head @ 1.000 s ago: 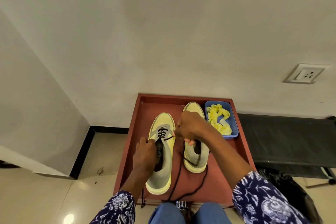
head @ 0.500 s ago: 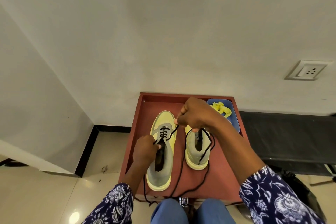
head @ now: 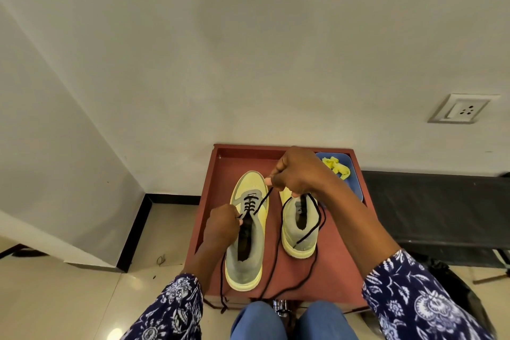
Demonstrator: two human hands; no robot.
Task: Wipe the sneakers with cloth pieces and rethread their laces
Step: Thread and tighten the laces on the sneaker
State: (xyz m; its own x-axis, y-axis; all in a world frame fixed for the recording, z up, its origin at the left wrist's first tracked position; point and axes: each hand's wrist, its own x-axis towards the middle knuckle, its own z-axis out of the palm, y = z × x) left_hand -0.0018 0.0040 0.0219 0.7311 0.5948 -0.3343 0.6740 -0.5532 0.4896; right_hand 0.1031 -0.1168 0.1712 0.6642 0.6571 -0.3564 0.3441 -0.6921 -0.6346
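Lace (head: 262, 199) — apparently pinched, both hands

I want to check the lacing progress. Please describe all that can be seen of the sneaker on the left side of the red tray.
The left sneaker is pale yellow and grey with a thick yellow sole, looks like suede or fabric, and lies flat on the red tray, toe toward the wall. A black lace crosses its front eyelets; the rear ones look empty and the opening gapes. The left hand pinches the lace at the tongue's left edge, and the right hand pulls the other strand up. Both loose ends trail off the tray.
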